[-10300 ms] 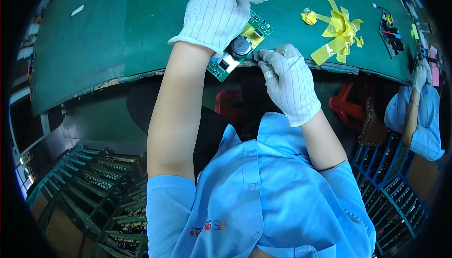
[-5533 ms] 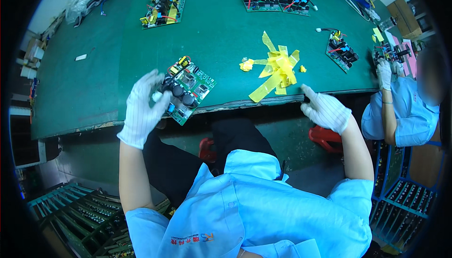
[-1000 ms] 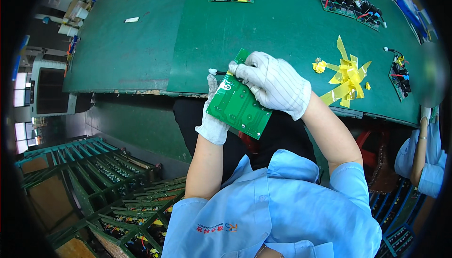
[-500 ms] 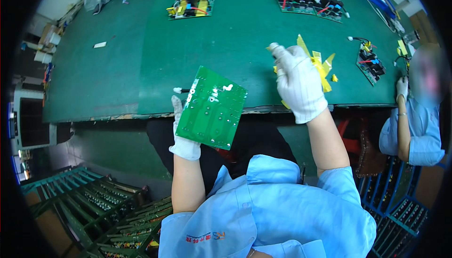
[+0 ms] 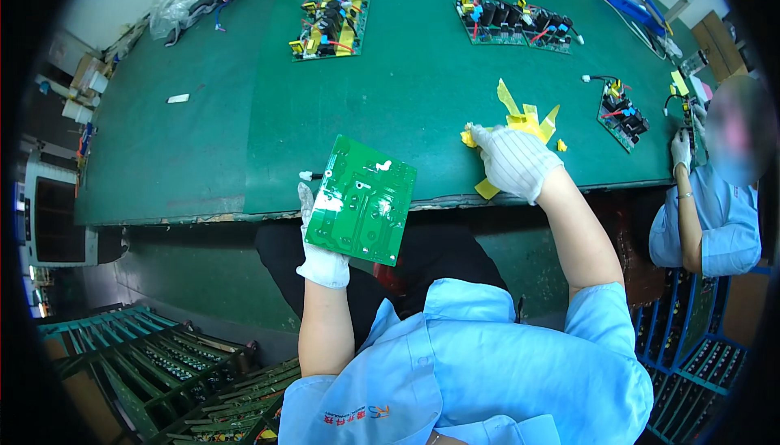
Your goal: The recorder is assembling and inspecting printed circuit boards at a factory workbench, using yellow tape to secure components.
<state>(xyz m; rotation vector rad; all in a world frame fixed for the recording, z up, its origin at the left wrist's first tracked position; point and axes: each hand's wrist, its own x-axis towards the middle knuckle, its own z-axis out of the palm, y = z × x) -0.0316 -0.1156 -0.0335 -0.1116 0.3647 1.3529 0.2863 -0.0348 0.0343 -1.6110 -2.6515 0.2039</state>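
My left hand (image 5: pixel 323 265), in a white glove, grips a green circuit board (image 5: pixel 363 201) by its left and lower side. The board's soldered face is turned up, with shiny spots on it; its underside is hidden. A small white connector (image 5: pixel 306 175) sticks out past its left edge. My right hand (image 5: pixel 517 162), also gloved, is over the table near the front edge, its fingers pinched at a crumpled bit of yellow tape (image 5: pixel 468 136). Strips of yellow tape (image 5: pixel 528 123) lie beneath and beyond this hand.
Populated circuit boards lie at the back left (image 5: pixel 333 19), at the back right (image 5: pixel 520 23) and toward the right (image 5: pixel 623 116) of the green table (image 5: pixel 195 161). A co-worker's gloved hand (image 5: pixel 681 151) is at the right edge. Racks of boards (image 5: pixel 162 347) stand behind me.
My right hand has come down from a raised position to the crumpled yellow tape. The board in my left hand has tilted slightly. The whole view has shifted, showing more of the table's far side.
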